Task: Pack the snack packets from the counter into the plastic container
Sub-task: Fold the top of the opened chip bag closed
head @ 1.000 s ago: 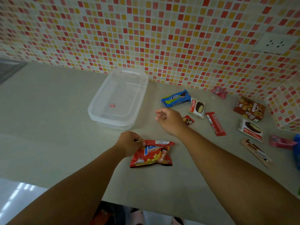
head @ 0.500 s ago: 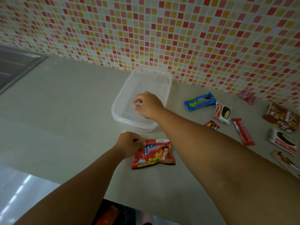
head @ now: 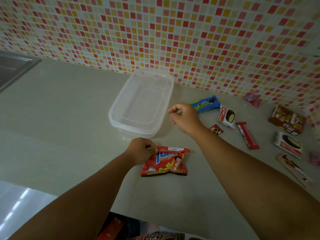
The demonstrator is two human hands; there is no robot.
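Observation:
A clear plastic container [head: 113, 110] stands open on the counter near the tiled wall, and nothing shows inside it. My left hand [head: 141, 150] pinches the top left corner of a red potato snack bag [head: 166, 163] that lies flat just in front of the container. My right hand [head: 186, 118] hovers right of the container with its fingertips pinched together; what they hold, if anything, is hidden. Right of that hand lie a blue cookie packet [head: 205, 103], a white choco pie packet [head: 227, 116], a small red packet [head: 216, 129] and a red bar [head: 247, 135].
Further right lie a brown biscuit box [head: 287, 119], another white pie packet [head: 288, 144], a long thin packet [head: 292, 168] and two pink packets [head: 252, 98] [head: 315, 158]. A steel sink [head: 13, 66] is at the far left. The counter's front edge runs below my forearms.
My right hand reached into the container, then drew back out to its right. The small red speck seen inside the container is gone. The left hand stayed on the red bag.

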